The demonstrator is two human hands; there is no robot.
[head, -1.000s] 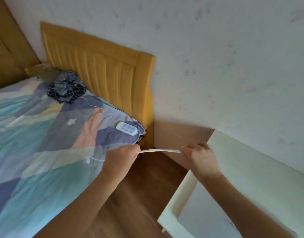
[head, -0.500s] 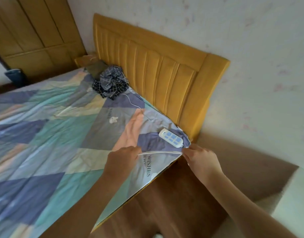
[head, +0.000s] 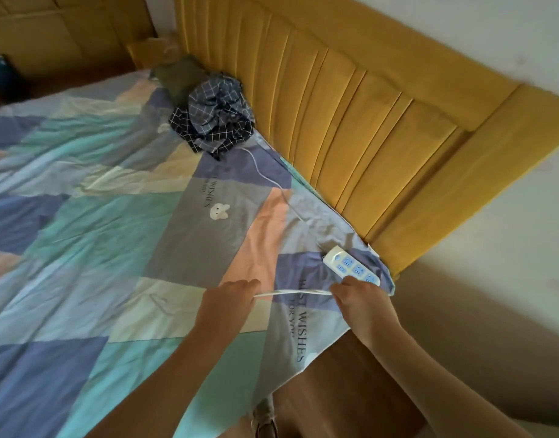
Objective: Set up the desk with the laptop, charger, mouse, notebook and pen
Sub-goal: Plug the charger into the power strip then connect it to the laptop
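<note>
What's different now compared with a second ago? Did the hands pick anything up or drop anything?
The view swung from the pale desk toward the bed; the desk is now out of sight. Both hands came over the bed corner, and the right hand now sits at the power strip. Nothing was taken or released: the left hand and right hand keep pinching the white cable stretched between them.

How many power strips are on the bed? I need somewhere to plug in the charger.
1. The power strip lies at the bed's corner near the headboard, just beyond the right hand. Others may be hidden.
</note>
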